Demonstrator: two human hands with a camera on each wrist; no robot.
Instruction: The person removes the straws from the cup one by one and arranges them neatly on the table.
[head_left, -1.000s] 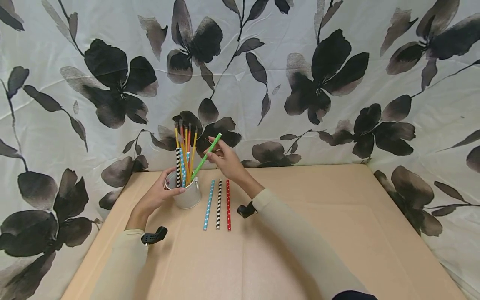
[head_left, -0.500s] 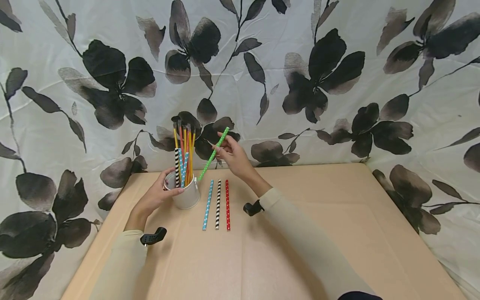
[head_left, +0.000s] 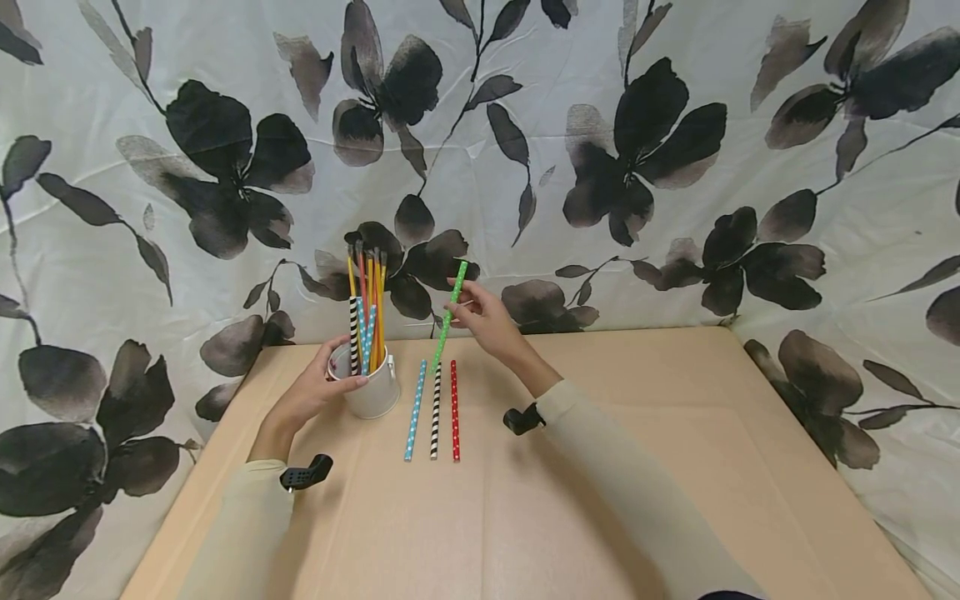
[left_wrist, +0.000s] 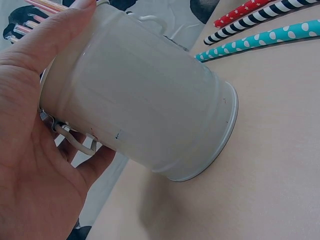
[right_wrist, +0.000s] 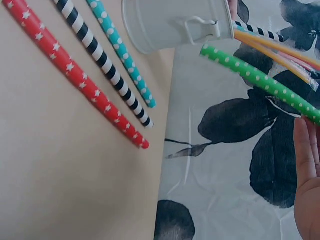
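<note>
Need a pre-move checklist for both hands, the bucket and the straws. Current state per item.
1. White bucket steadied: ok, left hand grips it.
2. Green straw held: ok, right hand pinches it.
3. Green straw out of the bucket: ok, lower end outside it.
4. Blue dotted straw, striped straw and red straw apart on the table: ok.
5. Bucket free of straws: not ok, some stand among the brushes.
6. Exact straw count inside: cannot tell, overlapping.
</note>
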